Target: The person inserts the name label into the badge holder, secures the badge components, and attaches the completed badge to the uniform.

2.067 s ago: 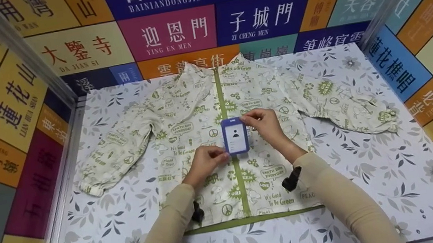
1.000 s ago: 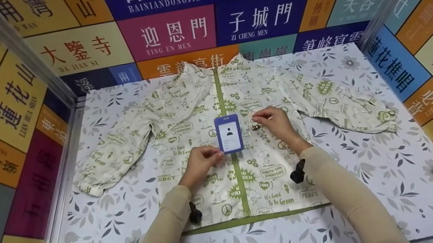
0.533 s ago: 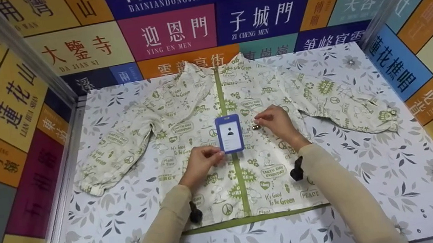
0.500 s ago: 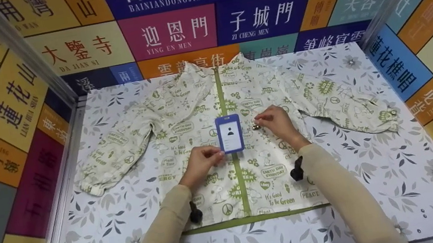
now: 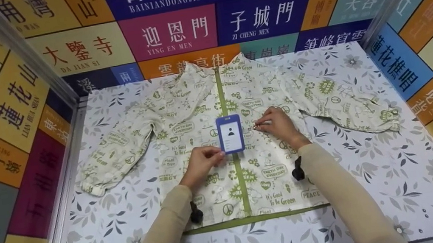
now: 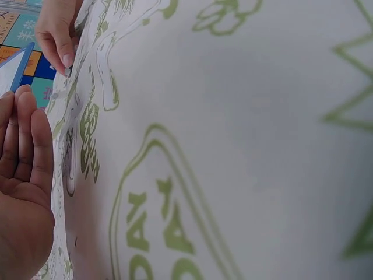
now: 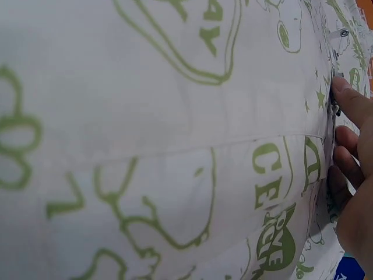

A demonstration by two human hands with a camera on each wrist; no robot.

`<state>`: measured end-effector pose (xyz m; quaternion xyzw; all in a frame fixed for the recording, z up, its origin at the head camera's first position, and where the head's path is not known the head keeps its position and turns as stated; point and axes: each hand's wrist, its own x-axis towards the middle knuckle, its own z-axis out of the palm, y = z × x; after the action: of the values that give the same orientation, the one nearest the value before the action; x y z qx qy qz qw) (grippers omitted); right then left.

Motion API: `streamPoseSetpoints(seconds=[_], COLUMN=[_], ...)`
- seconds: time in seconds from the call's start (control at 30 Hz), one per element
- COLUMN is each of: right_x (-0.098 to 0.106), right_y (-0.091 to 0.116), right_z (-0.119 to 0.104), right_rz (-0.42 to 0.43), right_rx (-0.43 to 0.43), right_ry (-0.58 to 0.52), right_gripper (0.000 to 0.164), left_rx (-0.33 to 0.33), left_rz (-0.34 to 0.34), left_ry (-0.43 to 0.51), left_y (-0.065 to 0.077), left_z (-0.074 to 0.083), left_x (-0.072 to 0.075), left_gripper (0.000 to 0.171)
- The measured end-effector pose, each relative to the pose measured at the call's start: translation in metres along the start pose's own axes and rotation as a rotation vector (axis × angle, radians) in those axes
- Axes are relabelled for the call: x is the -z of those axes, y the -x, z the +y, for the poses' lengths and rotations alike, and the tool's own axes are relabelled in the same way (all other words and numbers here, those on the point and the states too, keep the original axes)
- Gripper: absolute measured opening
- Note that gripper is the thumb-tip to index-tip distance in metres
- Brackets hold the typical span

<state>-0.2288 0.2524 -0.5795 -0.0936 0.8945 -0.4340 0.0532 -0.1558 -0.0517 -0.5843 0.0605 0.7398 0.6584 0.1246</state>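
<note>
My left hand (image 5: 201,164) pinches the lower left corner of a blue ID badge holder (image 5: 230,134), tilted over the jacket's green zip strip. The holder has a slot at its top and a white card with a figure on it. To its right, my right hand (image 5: 280,124) pinches a small metal clip (image 7: 336,107), mostly covered by the fingers, close over the jacket (image 5: 273,171). A clear strap with a metal snap (image 7: 344,33) shows just beyond the fingertips in the right wrist view. The jacket lies spread face up, cream with green print.
Beneath the jacket is a white table (image 5: 382,199) with grey leaf patterns. Both jacket sleeves (image 5: 117,147) reach out to the sides. Coloured panels (image 5: 169,32) with printed characters stand at the back and both sides.
My right hand has let go of the badge holder's upper right corner and moved right with the small clip, its fingertips now dipping lower. My left hand keeps the holder, shifted slightly left.
</note>
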Motion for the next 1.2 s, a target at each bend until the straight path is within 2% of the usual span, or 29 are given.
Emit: streamPoseSetpoints(seconds=[0.2,0.53,0.73,0.93,1.07,1.2], right_x=[0.002,0.008,0.011,0.014,0.02,0.03], right_y=[-0.001,-0.002,0.001,0.002,0.001,-0.004], right_z=[0.0,-0.003,-0.003,-0.008,-0.014,-0.024], right_rz=[0.023,-0.036,-0.085,-0.108,-0.087,-0.065], right_rx=[0.075,0.02,-0.018,-0.075,-0.069,-0.015], right_ry=[0.12,0.07,-0.028,-0.1,-0.11,-0.073], right_gripper=[0.016,0.01,0.012,0.009,0.011,0.017], left_rx=[0.017,0.013,-0.008,0.008,0.016,0.011], left_rz=[-0.004,-0.021,-0.02,-0.014,-0.009,-0.003], left_ry=[0.011,0.005,-0.014,-0.016,-0.011,-0.024], left_y=[0.001,0.002,0.002,0.001,0.001,0.001], left_z=[0.001,0.0,0.0,-0.001,-0.001,0.001], left_x=[-0.001,0.001,0.001,0.0,0.0,0.0], left_gripper=[0.009,0.01,0.01,0.011,0.013,0.011])
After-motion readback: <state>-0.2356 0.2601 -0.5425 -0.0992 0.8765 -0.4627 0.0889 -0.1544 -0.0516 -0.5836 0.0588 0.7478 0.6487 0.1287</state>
